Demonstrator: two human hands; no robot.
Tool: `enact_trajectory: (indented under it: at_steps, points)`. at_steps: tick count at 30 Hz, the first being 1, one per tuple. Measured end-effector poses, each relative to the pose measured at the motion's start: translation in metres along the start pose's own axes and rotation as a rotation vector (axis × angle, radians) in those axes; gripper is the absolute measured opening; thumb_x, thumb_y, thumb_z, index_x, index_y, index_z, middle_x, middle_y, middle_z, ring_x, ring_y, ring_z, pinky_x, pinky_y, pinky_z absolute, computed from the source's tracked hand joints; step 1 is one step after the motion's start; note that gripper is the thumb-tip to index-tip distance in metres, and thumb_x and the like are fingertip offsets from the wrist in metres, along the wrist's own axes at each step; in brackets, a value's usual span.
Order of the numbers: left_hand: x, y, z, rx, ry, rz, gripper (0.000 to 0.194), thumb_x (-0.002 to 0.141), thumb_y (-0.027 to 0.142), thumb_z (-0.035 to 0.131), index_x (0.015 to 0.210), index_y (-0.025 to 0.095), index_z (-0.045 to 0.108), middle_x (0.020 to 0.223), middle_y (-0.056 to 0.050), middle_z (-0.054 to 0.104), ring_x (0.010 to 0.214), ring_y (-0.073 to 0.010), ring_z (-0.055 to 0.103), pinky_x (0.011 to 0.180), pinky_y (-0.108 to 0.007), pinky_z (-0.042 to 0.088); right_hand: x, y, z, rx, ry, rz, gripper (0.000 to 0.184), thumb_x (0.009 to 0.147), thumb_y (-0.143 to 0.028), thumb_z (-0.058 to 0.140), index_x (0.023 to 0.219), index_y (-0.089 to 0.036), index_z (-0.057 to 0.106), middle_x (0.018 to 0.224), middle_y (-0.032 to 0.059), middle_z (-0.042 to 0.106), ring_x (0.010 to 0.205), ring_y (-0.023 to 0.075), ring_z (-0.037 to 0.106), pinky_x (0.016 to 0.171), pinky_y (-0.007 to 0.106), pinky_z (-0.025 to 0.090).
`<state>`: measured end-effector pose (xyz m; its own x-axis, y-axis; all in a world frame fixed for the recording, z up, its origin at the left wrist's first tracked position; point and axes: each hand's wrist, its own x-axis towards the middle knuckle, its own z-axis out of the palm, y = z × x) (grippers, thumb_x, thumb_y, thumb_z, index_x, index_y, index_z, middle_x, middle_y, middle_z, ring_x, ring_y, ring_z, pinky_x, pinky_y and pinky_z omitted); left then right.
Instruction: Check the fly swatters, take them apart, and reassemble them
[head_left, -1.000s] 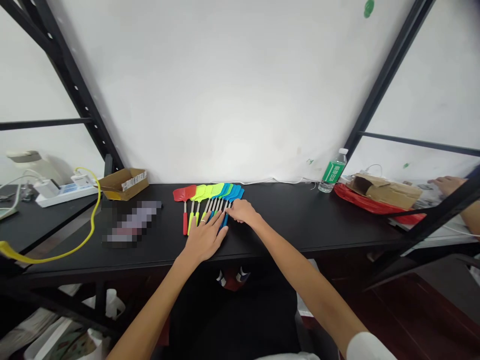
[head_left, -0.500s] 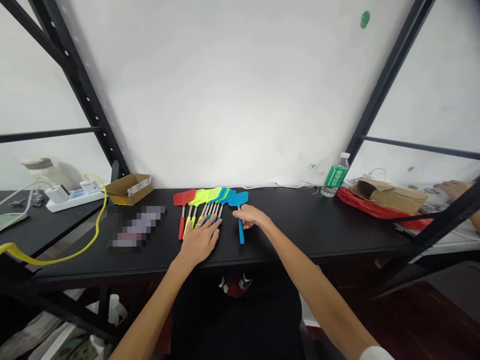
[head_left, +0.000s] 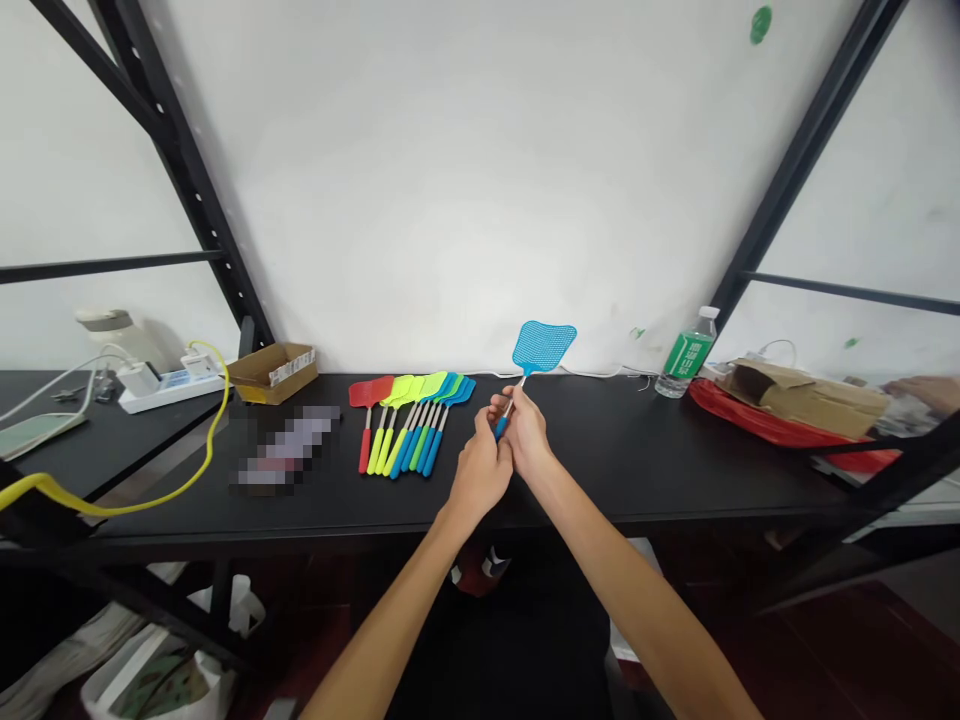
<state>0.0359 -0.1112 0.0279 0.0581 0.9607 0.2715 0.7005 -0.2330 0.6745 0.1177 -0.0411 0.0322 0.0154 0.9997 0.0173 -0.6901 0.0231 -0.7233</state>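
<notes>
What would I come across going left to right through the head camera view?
White plastic power strip, open brown cardboard box, red long-handled flyswatter, held blue mesh flyswatter, clear plastic bottle with green label, crumpled brown cardboard.

One blue swatter [head_left: 545,347] has risen, tilted, to mid-frame; the left hand [head_left: 482,468] has quit the row [head_left: 418,450] for that handle [head_left: 502,426], its grip partly hidden.

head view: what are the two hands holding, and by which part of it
A blue fly swatter: the left hand has it by the handle, whose lower end is hidden, the right hand by the thin shaft above.
</notes>
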Motion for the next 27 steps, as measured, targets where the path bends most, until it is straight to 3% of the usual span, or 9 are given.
enact_trajectory:
  at_steps: [3,6,8,10,12,15,18,22,27]
  points:
    - [0.001,0.007,0.011,0.102,0.011,-0.048,0.053,0.095,0.022,0.035,0.147,0.017,0.027,0.115,-0.018,0.069,0.104,-0.032,0.068,0.085,-0.039,0.048,0.001,-0.007,-0.004,0.073,0.012,-0.001,0.018,0.09,-0.036,0.06,0.083,-0.021,0.052,0.056,-0.0067,0.05,0.047,0.0078,0.049,0.051,0.021,0.048]
    - [-0.001,0.007,0.018,0.235,-0.007,-0.053,0.054,0.091,0.021,0.041,0.144,0.014,0.031,0.104,-0.02,0.07,0.095,-0.0352,0.069,0.081,-0.041,0.047,0.001,-0.015,-0.008,0.1,0.08,0.03,0.022,0.093,-0.038,0.057,0.081,-0.022,0.048,0.047,-0.0125,0.028,0.036,0.0057,0.026,0.037,0.018,0.03]
    - [-0.003,0.005,0.022,0.249,-0.036,-0.054,0.047,0.089,0.024,0.046,0.135,0.012,0.04,0.098,-0.021,0.07,0.092,-0.036,0.069,0.077,-0.04,0.047,-0.001,-0.017,-0.009,0.061,0.11,0.029,0.03,0.092,-0.047,0.057,0.079,-0.023,0.045,0.046,-0.0138,0.019,0.035,0.0057,0.015,0.033,0.018,0.018]
    - [-0.002,0.002,0.024,0.199,-0.048,-0.052,0.03,0.087,0.028,0.05,0.115,0.015,0.053,0.093,-0.018,0.069,0.089,-0.0342,0.068,0.073,-0.037,0.046,-0.001,-0.018,-0.008,0.025,0.113,0.033,0.039,0.088,-0.056,0.06,0.076,-0.023,0.044,0.045,-0.0144,0.015,0.036,0.0055,0.01,0.031,0.019,0.012]
    - [0.002,-0.002,0.023,0.067,-0.074,-0.034,0.01,0.084,0.03,0.054,0.086,0.02,0.054,0.081,-0.01,0.066,0.081,-0.0274,0.066,0.067,-0.031,0.042,0.001,-0.017,-0.007,0.016,0.109,0.056,0.043,0.086,-0.059,0.063,0.075,-0.023,0.043,0.044,-0.0149,0.013,0.036,0.0052,0.009,0.031,0.018,0.012]
    - [0.009,-0.006,0.02,-0.294,-0.229,-0.097,0.028,0.079,0.028,0.059,0.064,0.022,0.036,0.056,0.004,0.042,0.052,-0.0119,0.047,0.051,-0.024,0.03,0.004,-0.016,-0.007,0.005,0.081,0.101,0.045,0.085,-0.061,0.064,0.075,-0.023,0.042,0.044,-0.0152,0.012,0.036,0.0047,0.007,0.03,0.017,0.012]
    - [0.009,-0.003,0.015,-0.722,-0.444,-0.303,0.038,0.077,0.029,0.063,0.067,0.024,0.027,0.052,0.011,0.023,0.04,-0.0047,0.018,0.041,-0.021,0.012,0.007,-0.022,-0.007,0.004,0.001,0.162,0.044,0.087,-0.06,0.063,0.074,-0.022,0.043,0.045,-0.0152,0.011,0.036,0.0044,0.006,0.029,0.016,0.011]
    - [0.001,0.003,0.009,-1.133,-0.617,-0.442,0.046,0.073,0.034,0.071,0.07,0.024,0.026,0.053,0.014,0.018,0.041,-0.0025,0.007,0.038,-0.019,0.002,0.011,-0.041,-0.01,0.045,-0.112,0.229,0.044,0.09,-0.058,0.059,0.073,-0.022,0.042,0.045,-0.0149,0.011,0.036,0.0046,0.005,0.029,0.015,0.011]
    - [-0.002,0.018,0.008,-1.202,-0.682,-0.435,0.047,0.074,0.036,0.07,0.072,0.024,0.025,0.054,0.014,0.018,0.042,-0.0025,0.006,0.038,-0.018,0.001,0.028,-0.07,-0.023,0.09,-0.143,0.19,0.041,0.094,-0.056,0.055,0.074,-0.022,0.044,0.046,-0.014,0.01,0.035,0.0057,0.007,0.031,0.015,0.012]
